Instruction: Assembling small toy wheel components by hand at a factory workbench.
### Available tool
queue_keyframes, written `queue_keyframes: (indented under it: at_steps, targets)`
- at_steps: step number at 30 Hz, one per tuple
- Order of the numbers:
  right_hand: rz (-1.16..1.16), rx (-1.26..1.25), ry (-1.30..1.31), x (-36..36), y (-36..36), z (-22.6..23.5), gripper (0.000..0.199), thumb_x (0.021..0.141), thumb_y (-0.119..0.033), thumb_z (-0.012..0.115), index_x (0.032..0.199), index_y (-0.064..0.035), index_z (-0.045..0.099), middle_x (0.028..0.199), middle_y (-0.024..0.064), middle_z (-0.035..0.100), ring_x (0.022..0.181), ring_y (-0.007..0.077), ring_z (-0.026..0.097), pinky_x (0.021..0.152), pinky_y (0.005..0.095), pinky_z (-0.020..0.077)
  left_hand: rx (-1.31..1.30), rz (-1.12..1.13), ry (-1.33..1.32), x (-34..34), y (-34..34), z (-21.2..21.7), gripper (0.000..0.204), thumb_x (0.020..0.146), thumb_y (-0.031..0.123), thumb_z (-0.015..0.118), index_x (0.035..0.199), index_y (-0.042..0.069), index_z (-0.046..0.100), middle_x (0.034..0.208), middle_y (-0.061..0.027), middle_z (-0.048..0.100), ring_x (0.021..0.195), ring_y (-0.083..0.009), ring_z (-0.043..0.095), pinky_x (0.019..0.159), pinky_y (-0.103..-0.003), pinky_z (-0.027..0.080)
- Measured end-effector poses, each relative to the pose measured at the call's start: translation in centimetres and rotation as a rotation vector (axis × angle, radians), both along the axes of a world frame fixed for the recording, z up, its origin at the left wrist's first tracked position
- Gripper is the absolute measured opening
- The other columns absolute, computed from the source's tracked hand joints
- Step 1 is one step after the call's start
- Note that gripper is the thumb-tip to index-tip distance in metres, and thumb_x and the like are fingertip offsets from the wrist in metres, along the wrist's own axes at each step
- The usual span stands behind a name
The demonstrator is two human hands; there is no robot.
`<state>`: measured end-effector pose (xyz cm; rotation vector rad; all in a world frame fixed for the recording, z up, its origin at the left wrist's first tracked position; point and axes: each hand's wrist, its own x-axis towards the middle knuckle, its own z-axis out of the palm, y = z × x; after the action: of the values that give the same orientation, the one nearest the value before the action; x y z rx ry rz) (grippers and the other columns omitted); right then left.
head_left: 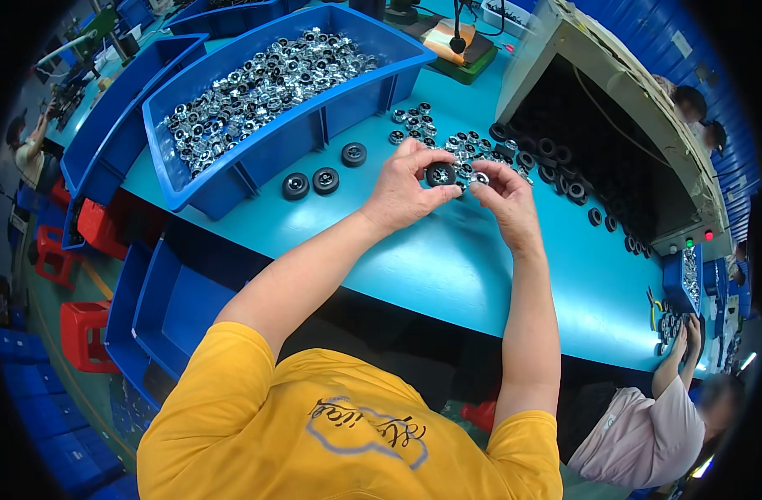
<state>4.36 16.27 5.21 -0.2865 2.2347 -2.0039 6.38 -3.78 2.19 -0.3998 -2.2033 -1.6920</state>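
Note:
My left hand (402, 190) pinches a small black rubber wheel (440, 174) between thumb and fingers, above the teal table (448, 267). My right hand (504, 193) is right beside it, its fingertips on a small shiny metal part (478, 177) next to the wheel. Loose metal parts (443, 137) and black rubber rings (548, 158) lie scattered just beyond both hands. Three finished black wheels (324, 177) rest on the table left of my hands.
A big blue bin (314, 125) full of shiny metal parts stands at the back left. A grey machine housing (631, 133) with black rings inside fills the right. Another person (648, 425) in a pale shirt works at the lower right. Red stools (85, 329) stand on the floor.

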Motion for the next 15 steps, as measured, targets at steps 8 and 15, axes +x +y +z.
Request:
queue_keyframes:
  at_steps: [8,15]
  targets:
    - [0.018,0.052,0.041,-0.5,0.0,-1.3,0.034,0.076,0.001,0.075,0.11,-0.001,0.066,0.082,-0.0051,0.058,0.071,0.0014,0.05,0.064,0.0173,0.0433,0.027,-0.006,-0.02,-0.2,0.1,-0.3,0.047,0.072,0.017,0.089,0.114,0.008,0.07,0.094,0.0009,0.052,0.073,-0.006,0.05,0.064,-0.022,0.047]
    - [0.038,0.068,0.035,-0.5,-0.2,-1.6,0.035,0.076,-0.001,0.076,0.11,-0.0015,0.067,0.079,-0.0061,0.056,0.07,0.0014,0.049,0.063,0.0172,0.0423,0.098,-0.029,-0.068,-0.5,0.2,-0.7,0.049,0.071,0.014,0.089,0.112,0.002,0.065,0.099,0.0006,0.053,0.078,-0.0056,0.052,0.068,-0.022,0.049]
